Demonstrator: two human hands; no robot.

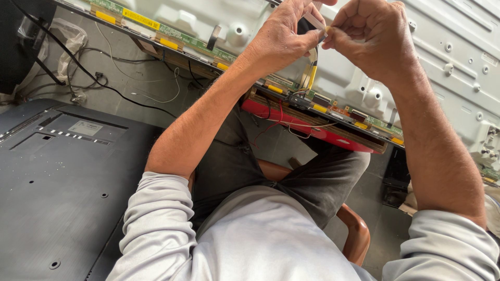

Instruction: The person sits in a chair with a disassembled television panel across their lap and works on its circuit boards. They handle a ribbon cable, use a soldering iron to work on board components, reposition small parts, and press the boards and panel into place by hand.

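Observation:
My left hand (284, 34) and my right hand (372, 36) are raised together over an opened flat-screen panel (448, 57). Between the fingertips of both hands is pinched a thin flat ribbon cable (314, 21), whitish with a yellow tip. The cable runs down as a yellow strip (312, 77) toward a long narrow green circuit strip (333, 106) along the panel's near edge. My fingers hide most of the cable's upper end.
A dark grey television back cover (57, 192) lies at the left. Black and white loose wires (120, 78) trail over the grey floor. A red-edged wooden board (307, 125) carries the panel. I sit on a brown chair (357, 234).

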